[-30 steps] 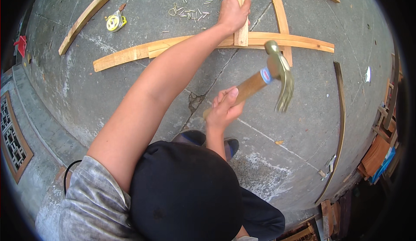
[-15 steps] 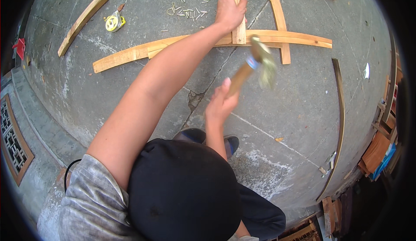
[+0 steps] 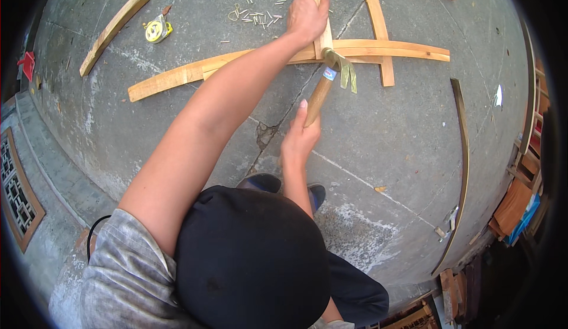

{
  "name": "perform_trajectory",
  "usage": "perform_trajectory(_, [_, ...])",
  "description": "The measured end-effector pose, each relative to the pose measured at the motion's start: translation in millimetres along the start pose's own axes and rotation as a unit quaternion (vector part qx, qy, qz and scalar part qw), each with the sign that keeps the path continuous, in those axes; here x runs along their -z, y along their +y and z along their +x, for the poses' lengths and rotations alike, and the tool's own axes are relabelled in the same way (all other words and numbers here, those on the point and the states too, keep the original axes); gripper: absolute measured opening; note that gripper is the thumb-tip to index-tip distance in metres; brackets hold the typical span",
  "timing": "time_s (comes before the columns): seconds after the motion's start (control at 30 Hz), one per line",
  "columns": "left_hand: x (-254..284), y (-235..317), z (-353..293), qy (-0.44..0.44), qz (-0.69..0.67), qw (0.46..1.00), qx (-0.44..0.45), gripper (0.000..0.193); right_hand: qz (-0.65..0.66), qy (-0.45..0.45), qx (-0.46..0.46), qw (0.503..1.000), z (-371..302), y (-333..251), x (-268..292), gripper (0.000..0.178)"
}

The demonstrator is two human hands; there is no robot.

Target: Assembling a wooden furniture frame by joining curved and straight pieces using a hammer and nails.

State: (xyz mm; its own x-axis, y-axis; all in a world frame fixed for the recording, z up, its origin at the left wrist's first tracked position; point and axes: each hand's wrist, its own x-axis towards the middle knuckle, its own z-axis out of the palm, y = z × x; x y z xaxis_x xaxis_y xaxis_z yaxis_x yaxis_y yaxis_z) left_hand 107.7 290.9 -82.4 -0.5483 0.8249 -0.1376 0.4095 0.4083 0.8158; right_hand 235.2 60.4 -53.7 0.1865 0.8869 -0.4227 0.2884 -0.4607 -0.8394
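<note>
My left hand is wrapped round an upright wooden plank near the top of the view. The plank's near end rests across a long horizontal wooden board on the floor. In my right hand is a claw hammer, gripped by its wooden handle. The hammer's head is at the plank's near end, touching it or just above it; I cannot tell which. A second crosspiece meets the long board farther right. Several loose nails lie on the floor left of my left hand.
A yellow tape measure and a short wooden piece lie at the far left. On the right a long thin strip stretches along the concrete floor, with stacked wood beyond it. A patterned grille is at the left edge.
The hammer has swung left and its head has come to the plank's near end. My left hand and the plank have shifted slightly left in the view.
</note>
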Motion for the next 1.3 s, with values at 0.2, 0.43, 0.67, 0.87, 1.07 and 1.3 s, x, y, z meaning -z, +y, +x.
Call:
perform_trajectory(0.2, [2, 0, -4, 0.014, 0.015, 1.000, 0.007, 0.074, 0.159, 0.046, 0.027, 0.986, -22, -38, 8, 0.036])
perform_trajectory(0.43, [3, 2, -6, 0.009, 0.017, 1.000, 0.003, 0.072, 0.038, 0.015, -0.028, 0.999, 5, 2, 1, 0.039])
perform_trajectory(0.67, [-3, 4, -4, 0.027, 0.015, 1.000, -0.005, 0.074, 0.175, 0.050, 0.061, 0.981, -14, -23, 12, 0.033])
perform_trajectory(0.87, [4, -2, -9, 0.001, 0.011, 1.000, 0.005, 0.074, -0.129, -0.029, 0.026, 0.991, 7, -39, 17, 0.033])
perform_trajectory(1.07, [0, 4, -8, 0.008, 0.004, 1.000, 0.005, 0.073, 0.043, 0.019, 0.011, 0.999, 1, -23, 40, 0.035])
perform_trajectory(1.3, [4, 1, -9, -0.016, 0.005, 1.000, 0.009, 0.066, -0.170, -0.037, 0.019, 0.985, 19, -44, 39, 0.043])
